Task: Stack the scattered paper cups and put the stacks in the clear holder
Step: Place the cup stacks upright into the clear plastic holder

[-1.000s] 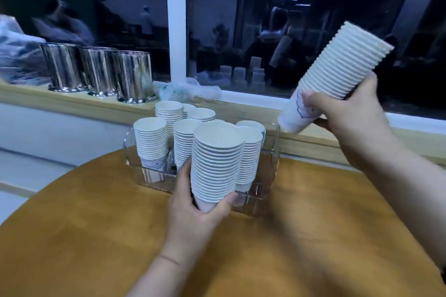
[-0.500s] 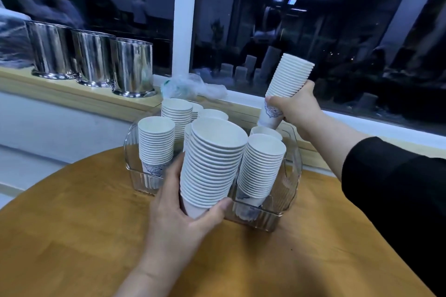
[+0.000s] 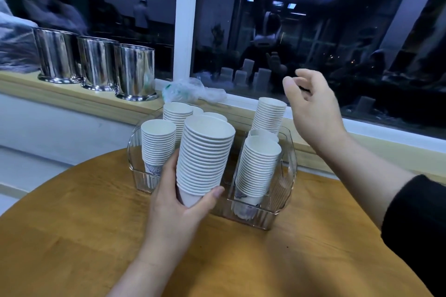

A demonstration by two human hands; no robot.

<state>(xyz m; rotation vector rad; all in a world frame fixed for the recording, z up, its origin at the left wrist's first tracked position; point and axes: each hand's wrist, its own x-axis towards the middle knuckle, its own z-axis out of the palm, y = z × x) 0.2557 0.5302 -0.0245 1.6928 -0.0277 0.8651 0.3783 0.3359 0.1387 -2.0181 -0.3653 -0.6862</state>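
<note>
Nearest me, my left hand (image 3: 178,200) keeps its grip on the base of a tall stack of paper cups (image 3: 204,154), thumb and fingers wrapped round the bottom cup, the stack tilted a little and held just in front of the clear holder (image 3: 284,190) on the round wooden table (image 3: 72,236); this one is not yet in. Inside the holder I count stacks at the left front, the right front and further back. Beyond them, at the far right corner, stands the stack (image 3: 269,116) that my right hand (image 3: 313,108) was carrying half a second ago; it now sits upright in the holder and the hand has let go, lifted clear above and to the right, fingers loosely curled and holding nothing. So I judge one more stack delivered, with the left-hand stack next, probably for the middle front gap. On the sill behind sit three steel canisters (image 3: 135,72).
</note>
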